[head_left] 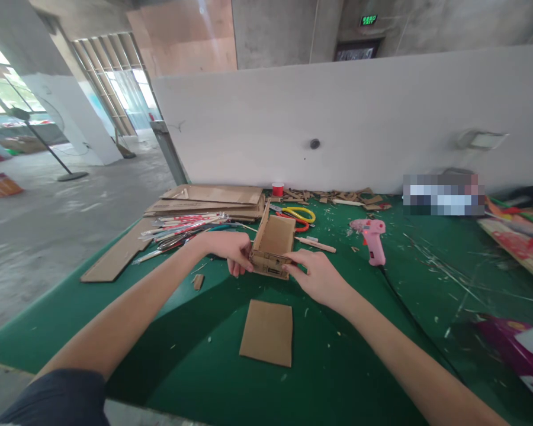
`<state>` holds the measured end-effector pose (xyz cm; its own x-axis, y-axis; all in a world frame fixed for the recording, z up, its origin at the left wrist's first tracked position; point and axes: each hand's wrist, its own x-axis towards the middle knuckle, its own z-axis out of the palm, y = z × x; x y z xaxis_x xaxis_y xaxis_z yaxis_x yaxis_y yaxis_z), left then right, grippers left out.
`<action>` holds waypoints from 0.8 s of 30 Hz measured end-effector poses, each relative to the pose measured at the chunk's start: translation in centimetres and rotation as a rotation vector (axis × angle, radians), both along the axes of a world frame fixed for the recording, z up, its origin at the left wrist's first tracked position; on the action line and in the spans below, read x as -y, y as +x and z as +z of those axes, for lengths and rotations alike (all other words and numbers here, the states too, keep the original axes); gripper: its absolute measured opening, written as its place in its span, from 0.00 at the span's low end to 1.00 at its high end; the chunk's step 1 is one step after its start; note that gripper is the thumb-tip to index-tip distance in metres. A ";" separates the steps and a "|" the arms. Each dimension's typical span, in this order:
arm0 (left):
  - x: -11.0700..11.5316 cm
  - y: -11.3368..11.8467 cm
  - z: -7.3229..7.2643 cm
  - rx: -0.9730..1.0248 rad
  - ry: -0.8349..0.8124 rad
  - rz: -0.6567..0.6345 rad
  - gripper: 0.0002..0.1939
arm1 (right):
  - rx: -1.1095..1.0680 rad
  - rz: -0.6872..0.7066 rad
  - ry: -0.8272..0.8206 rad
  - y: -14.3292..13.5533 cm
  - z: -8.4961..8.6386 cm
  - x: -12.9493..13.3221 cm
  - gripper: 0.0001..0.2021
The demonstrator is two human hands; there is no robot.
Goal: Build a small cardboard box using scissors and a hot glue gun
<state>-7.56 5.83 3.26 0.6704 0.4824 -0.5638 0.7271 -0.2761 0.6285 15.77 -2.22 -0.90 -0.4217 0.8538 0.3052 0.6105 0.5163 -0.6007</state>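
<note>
A small open-topped cardboard box (279, 235) is held between my two hands near the middle of the green table. My left hand (234, 249) grips its left front corner, with the thumb against the cardboard. On the opposite side, the thumb and fingers of my right hand (313, 273) pinch the right front edge. One side wall of the box stands higher at the left. Flat on the table in front of it lies a square cardboard piece (267, 333), apart from both hands. Behind the box are yellow-handled scissors (302, 214) and a red-handled tool (302, 225), partly hidden.
A pink glue gun (373, 241) stands to the right, its cable running forward. Stacked cardboard sheets (217, 194) and wrapped sticks (182, 228) lie left. Cardboard scraps (337, 196) and a red cup (278, 189) line the white partition (359, 118). A purple object (515, 349) sits front right.
</note>
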 end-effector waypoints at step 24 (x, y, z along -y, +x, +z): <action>0.7 0.5 0.4 -0.043 0.162 -0.063 0.12 | 0.042 -0.007 -0.019 -0.7 -1.5 -0.8 0.11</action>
